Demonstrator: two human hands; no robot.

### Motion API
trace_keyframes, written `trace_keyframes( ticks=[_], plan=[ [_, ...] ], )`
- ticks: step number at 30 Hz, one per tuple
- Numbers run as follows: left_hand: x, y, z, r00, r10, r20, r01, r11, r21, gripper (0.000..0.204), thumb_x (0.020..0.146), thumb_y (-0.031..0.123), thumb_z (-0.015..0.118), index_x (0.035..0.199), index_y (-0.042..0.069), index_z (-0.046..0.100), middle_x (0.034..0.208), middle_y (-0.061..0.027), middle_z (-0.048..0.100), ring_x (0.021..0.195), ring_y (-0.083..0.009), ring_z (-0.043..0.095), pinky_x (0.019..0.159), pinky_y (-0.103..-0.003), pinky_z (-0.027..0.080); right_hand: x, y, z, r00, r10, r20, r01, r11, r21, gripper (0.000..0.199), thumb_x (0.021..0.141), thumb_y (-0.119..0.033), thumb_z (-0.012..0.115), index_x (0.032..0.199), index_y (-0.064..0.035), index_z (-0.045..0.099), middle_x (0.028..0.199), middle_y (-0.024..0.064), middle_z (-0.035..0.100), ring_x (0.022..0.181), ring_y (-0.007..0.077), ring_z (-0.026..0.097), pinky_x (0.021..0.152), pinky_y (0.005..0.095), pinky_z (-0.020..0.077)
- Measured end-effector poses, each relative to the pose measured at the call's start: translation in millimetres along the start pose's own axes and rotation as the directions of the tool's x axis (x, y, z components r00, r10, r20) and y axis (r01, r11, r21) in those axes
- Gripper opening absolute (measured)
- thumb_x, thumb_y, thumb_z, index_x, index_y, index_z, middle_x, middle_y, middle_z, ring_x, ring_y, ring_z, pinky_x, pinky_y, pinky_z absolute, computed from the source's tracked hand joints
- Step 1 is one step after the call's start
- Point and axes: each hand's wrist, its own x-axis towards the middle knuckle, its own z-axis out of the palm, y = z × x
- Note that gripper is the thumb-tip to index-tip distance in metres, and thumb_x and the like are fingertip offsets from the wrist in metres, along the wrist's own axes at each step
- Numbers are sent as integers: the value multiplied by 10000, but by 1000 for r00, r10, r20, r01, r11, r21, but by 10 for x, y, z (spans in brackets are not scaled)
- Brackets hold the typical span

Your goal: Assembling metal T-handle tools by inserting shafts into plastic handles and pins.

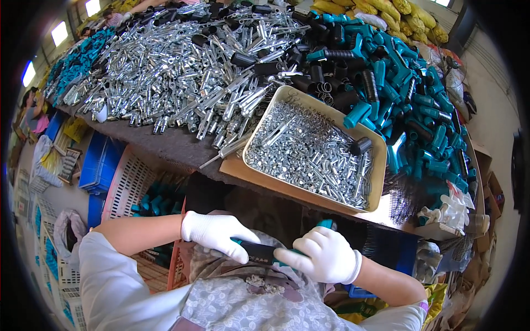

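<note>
Close to my body, both white-gloved hands are closed around one piece, a black sleeve [259,254] with teal parts. My left hand [218,234] grips its left end, where a bit of teal shows by the fingers. My right hand [326,254] wraps its right end, and the tip of a teal plastic handle [327,224] sticks up above the knuckles. The palms hide how sleeve and handle join. Beyond my hands, a cream tray [381,160] at the table's edge holds small metal pins, springs and a short black tube [361,145].
A heap of shiny metal rods [182,71] covers the table's middle. Teal handles [392,83] pile up at the right. Below the left edge stand a pink crate [130,182] and blue bins [98,168]. White gloves [450,209] lie at the right corner. Other people are at far left.
</note>
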Motion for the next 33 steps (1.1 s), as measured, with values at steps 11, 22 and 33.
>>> trace_keyframes(
  ticks=[11,22,33],
  plan=[
    [-251,650,58,891,317,-324,175,420,891,532,885,498,631,1304,174,578,726,-61,609,598,-234,664,457,-345,486,-12,-27,-2,876,458,150,-477,780,405,560,767,-175,780,1290,-98,596,826,123,659,640,284,665,568,332,533],
    [-247,688,-255,923,-59,-379,337,597,728,393,756,244,681,1144,188,644,800,-93,680,757,-291,700,602,-409,539,149,27,3,827,521,212,-542,637,549,583,757,-90,752,1312,-26,585,997,184,681,778,193,697,764,315,555],
    [-150,34,331,859,260,-440,217,594,774,245,766,266,686,985,157,693,822,-66,695,749,-242,701,608,-363,554,57,-87,94,392,892,-224,-275,346,897,587,1005,-426,479,1158,128,596,1157,250,637,1078,309,638,1004,411,471]
  ],
)
